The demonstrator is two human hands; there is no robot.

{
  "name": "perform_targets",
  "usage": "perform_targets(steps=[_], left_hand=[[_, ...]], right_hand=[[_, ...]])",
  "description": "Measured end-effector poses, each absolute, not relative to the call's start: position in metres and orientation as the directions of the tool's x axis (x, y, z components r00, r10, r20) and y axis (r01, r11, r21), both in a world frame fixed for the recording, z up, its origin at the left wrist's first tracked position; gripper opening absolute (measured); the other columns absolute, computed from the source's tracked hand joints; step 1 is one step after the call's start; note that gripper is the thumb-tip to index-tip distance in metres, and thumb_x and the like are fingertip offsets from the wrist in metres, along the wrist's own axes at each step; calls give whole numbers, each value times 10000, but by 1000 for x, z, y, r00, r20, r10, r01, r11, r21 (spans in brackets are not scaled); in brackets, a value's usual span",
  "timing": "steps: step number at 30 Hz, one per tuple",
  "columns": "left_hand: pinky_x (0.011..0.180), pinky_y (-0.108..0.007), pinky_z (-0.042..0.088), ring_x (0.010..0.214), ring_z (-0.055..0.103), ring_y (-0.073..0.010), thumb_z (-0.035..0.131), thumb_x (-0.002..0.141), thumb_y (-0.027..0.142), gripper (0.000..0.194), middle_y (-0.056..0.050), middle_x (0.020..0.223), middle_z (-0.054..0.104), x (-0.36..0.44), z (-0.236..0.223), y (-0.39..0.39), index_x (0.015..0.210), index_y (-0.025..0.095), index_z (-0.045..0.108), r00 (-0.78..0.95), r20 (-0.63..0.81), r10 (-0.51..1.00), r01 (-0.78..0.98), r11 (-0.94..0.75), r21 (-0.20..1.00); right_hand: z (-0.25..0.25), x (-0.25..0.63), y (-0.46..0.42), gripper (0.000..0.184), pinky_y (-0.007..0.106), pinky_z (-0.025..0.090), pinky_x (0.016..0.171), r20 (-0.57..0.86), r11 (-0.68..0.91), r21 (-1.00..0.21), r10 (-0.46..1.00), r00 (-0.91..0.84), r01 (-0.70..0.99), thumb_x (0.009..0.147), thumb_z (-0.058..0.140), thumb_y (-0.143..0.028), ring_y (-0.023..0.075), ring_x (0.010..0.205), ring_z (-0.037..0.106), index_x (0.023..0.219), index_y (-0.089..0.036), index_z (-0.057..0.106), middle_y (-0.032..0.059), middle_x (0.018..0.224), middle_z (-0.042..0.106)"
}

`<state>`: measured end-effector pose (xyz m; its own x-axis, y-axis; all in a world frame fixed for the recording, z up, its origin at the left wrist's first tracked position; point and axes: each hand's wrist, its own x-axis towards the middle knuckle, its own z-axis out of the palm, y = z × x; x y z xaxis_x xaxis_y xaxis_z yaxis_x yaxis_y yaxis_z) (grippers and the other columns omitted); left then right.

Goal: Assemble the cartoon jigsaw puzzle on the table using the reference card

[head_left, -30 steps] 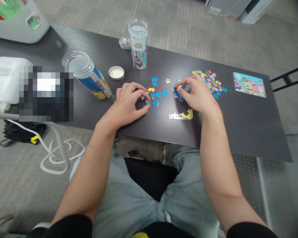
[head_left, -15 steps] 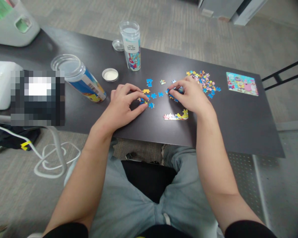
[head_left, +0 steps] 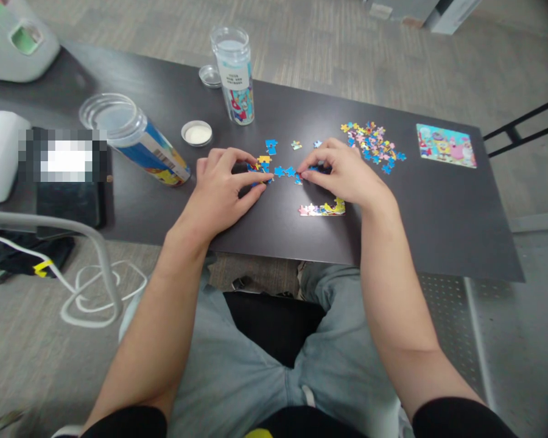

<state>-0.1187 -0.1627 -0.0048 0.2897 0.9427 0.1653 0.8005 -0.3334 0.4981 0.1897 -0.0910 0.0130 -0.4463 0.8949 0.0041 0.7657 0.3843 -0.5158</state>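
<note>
Fingers (head_left: pixel 250 179) parted on left hand (head_left: pixel 223 191), right hand (head_left: pixel 349 173) pinching one puzzle piece (head_left: pixel 298 179), two jars (head_left: pixel 238 91), two lids (head_left: pixel 197 134)

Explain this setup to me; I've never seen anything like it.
There is no machine here: a person works with two bare hands. The view comes from one camera worn on the head, looking forward and down, so the forearms reach in from the bottom. On the dark table lie a pile of jigsaw pieces, a joined strip of pieces, a picture card, two round lids, a blue-labelled canister and a second canister. The right hand pinches a small blue piece. The left hand rests among other pieces; whether it grips one is hard to tell.
</note>
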Motion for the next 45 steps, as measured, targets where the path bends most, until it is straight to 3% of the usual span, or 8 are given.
perform_targets(steps=[6,10,14,19,26,34,45], left_hand=[[1398,-834,453,1638,606,-458,642,1216,519,395,-91,1676,788,-111,3,-165,1495,426,906,284,142,948,810,-317,494],[1404,-835,421,1639,576,-451,641,1228,553,391,-75,1689,780,-93,6,-168,1484,388,887,312,151,938,793,-344,502],[1390,-807,417,1620,613,-473,742,1192,488,317,-123,1690,782,-77,1,-168,1445,391,908,349,179,920,768,-390,508],[1388,-767,410,1618,618,-472,804,1155,441,250,-125,1652,795,-73,-7,-163,1366,398,931,365,179,914,752,-403,522],[1389,-798,431,1554,651,-457,893,1053,383,160,-99,1559,843,-75,-2,-160,1210,372,925,388,153,909,711,-401,578],[1428,-797,403,1543,669,-431,934,1003,445,182,-62,1486,861,-82,-1,-161,1144,333,913,445,147,883,658,-434,616],[1390,-784,411,1506,693,-430,955,1003,451,133,-57,1419,868,-80,-3,-161,1095,362,919,465,173,868,641,-465,611]], right_hand=[[22,187,-95,79,678,575,1322,-52,421,-554,843,-535,718,1108,990,-338,416,1355,796,1185,-349,974,86,1292,859],[18,193,-90,191,633,616,1227,4,400,-622,861,-508,673,1083,1012,-473,396,1250,792,1140,-307,938,94,1217,861],[11,210,-89,290,602,631,1151,55,403,-716,847,-529,571,982,1083,-525,364,1118,758,1053,-306,908,84,1139,852],[18,234,-101,414,609,622,1142,29,407,-686,844,-536,603,897,1150,-596,402,1191,740,1100,-323,915,94,1252,843],[24,224,-109,449,600,544,1239,-59,431,-633,801,-596,643,860,1195,-427,366,1232,717,1126,-248,880,106,1335,739],[14,215,-102,480,666,523,1340,-80,426,-618,801,-593,660,821,1205,-434,452,1423,676,1098,-268,851,108,1404,698],[13,215,-102,477,673,514,1371,-75,436,-615,797,-599,657,825,1172,-498,437,1387,669,1133,-292,871,102,1397,725]])
